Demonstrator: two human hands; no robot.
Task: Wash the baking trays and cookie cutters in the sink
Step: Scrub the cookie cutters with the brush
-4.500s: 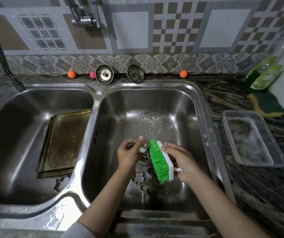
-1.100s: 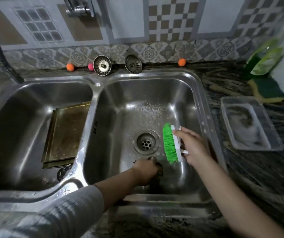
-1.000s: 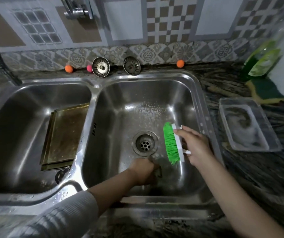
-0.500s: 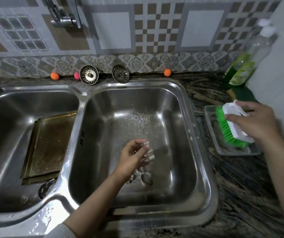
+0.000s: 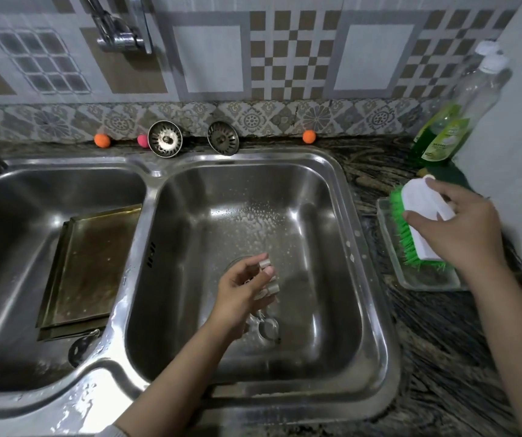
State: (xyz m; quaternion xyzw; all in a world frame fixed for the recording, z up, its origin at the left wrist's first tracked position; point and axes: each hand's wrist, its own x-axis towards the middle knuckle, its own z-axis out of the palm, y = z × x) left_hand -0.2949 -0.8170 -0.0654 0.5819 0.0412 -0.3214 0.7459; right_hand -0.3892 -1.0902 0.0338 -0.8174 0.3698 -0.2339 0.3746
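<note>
R hand (image 5: 461, 234) has swung the green brush (image 5: 417, 225) out of the basin to the soapy tub (image 5: 392, 247) on the counter's right edge (reloading suds, prob). L hand (image 5: 243, 291) pinches a cookie cutter (image 5: 267, 283) above the right basin (image 5: 332, 247); trays (image 5: 89, 263) wait unwashed in left basin

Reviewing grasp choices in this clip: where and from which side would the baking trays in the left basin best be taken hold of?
Probably by the raised rim of the right long edge, reaching down from above. The baking trays lie stacked and tilted against the left basin wall beside the divider, so that edge sits highest and exposed. The flat, wet-looking middle offers nothing to pinch, and the lower left edge rests on the basin floor.
</note>
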